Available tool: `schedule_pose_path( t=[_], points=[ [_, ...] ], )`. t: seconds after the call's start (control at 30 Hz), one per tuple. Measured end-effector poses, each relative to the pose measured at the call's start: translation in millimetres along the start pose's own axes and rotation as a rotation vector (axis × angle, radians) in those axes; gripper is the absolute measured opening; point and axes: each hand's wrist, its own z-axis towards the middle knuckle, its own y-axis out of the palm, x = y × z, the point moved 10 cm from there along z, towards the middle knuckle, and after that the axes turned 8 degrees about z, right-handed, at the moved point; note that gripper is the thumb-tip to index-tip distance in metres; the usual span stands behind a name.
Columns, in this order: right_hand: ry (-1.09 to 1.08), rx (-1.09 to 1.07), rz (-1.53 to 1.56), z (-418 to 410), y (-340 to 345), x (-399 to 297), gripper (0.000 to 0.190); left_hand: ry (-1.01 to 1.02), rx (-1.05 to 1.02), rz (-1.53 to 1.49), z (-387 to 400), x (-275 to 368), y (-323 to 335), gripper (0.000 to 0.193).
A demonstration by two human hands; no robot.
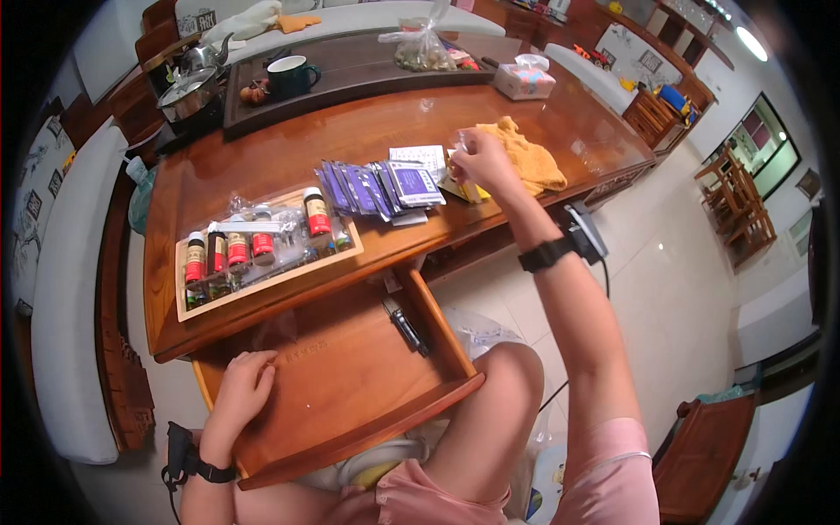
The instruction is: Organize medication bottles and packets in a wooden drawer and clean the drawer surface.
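My left hand (pixel 246 387) rests at the left side of an open wooden drawer (pixel 341 380), its fingers loosely apart and holding nothing. Over the table, my right hand (pixel 484 161) pinches a small clear plastic piece (pixel 462 139), mostly hidden by the fingers. Below that hand lies a yellow packet (pixel 474 191), partly covered. An orange cloth (pixel 533 157) is bunched just to the right. To the left, purple sachets (pixel 384 187) overlap in a row beside a printed white paper (pixel 420 157). A light wooden tray (pixel 269 295) holds several small red-labelled bottles (pixel 262 246) and wrapped straws (pixel 252 226).
Inside the drawer lies a black-handled tool (pixel 408 331). A dark tea tray (pixel 367 72) at the back carries a green mug (pixel 292 75) and a knotted plastic bag (pixel 423 49). A tissue box (pixel 525 80) stands at the far right, a steel pot (pixel 189 95) at the far left.
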Motion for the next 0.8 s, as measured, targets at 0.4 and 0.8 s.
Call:
schedule_pose_path(
  t=[0.4, 0.8],
  points=[
    [-0.120, 0.335, -0.819, 31.3, -92.0, 4.2, 0.054, 0.036, -0.012, 0.016, 0.9, 4.4, -2.3, 0.022],
    [-0.103, 0.178, -0.817, 15.2, -156.3, 63.4, 0.030, 0.038, 0.027, 0.056, 6.0, -9.2, -5.8, 0.023]
  ],
)
